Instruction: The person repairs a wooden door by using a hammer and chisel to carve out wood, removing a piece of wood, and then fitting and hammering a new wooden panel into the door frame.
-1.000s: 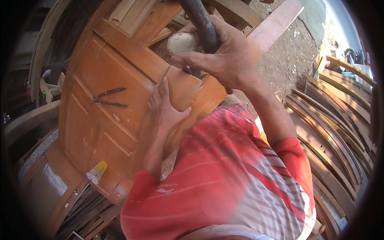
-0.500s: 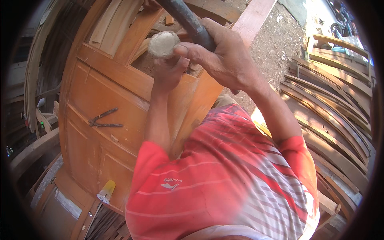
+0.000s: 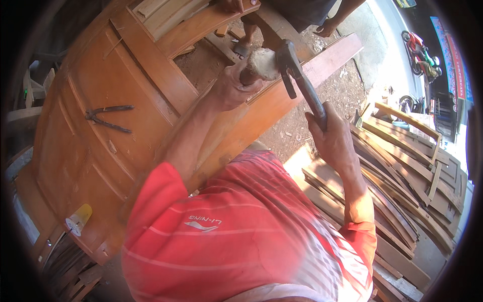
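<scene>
My left hand is closed round a wooden-handled tool above the door's edge. Its pale, round, frayed butt end points up, and its lower end is hidden by my fingers. My right hand grips the dark handle of a claw hammer. The hammer's head is up against or just beside that butt end; whether they touch I cannot tell. Beneath my left arm lies an orange-brown panelled wooden door, with an opening in its frame near my left hand.
Dark pincers lie spread on the door, and a yellow-and-white cup stands near its lower edge. Another person's hand rests on the far frame; their other hand hangs free. Stacked boards fill the right side.
My right hand has swung down and right, bringing the hammer's head into view by the tool's butt end. The view has shifted, showing more of the other person and the street.
</scene>
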Demonstrator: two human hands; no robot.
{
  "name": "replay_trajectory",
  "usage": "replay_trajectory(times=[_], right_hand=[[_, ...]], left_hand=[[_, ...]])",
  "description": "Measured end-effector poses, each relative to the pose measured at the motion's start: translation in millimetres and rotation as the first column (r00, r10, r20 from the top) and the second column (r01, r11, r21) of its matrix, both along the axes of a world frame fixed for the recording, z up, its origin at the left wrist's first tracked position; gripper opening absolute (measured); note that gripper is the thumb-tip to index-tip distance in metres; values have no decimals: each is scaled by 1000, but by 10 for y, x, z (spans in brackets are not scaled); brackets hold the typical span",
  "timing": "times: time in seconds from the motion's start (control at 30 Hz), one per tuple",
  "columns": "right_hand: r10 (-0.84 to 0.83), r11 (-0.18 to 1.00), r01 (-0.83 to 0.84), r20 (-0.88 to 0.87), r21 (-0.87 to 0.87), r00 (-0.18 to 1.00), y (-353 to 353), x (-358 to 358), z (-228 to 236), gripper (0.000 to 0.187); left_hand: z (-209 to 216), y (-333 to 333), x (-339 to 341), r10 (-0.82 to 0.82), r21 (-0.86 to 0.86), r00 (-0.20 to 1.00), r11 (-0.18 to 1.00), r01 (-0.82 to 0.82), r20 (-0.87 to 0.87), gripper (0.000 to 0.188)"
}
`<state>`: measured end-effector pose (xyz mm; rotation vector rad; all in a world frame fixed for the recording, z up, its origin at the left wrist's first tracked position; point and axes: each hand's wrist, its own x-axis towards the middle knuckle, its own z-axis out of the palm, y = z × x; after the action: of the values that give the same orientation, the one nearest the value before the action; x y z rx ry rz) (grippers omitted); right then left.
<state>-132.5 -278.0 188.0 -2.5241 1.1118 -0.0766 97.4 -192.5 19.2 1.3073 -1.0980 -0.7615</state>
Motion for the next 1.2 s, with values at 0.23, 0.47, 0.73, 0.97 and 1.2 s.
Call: replay_trajectory(times=[0.23, 0.47, 0.73, 0.97, 1.2], right_hand=[[-56, 985, 170, 862, -35, 504, 8, 70, 686, 22], [123, 984, -139, -146, -107, 982, 142, -92, -63, 24], [-470, 882, 339, 566, 326, 677, -8, -247, 26, 19], [-544, 839, 379, 631, 392, 553, -106, -359, -222, 19], [-530, 819, 329, 399, 471, 748, -163, -331, -451, 26]], left_hand=[[21, 16, -35, 60, -142, 996, 988, -68, -63, 22], [-13, 31, -6, 10, -123, 999, 992, -15, -41, 30], [128, -13, 228, 158, -237, 983, 963, -132, 95, 23], [493, -167, 362, 111, -271, 906, 933, -236, -407, 27], [364, -295, 282, 67, 4, 975, 998, -67, -212, 26]])
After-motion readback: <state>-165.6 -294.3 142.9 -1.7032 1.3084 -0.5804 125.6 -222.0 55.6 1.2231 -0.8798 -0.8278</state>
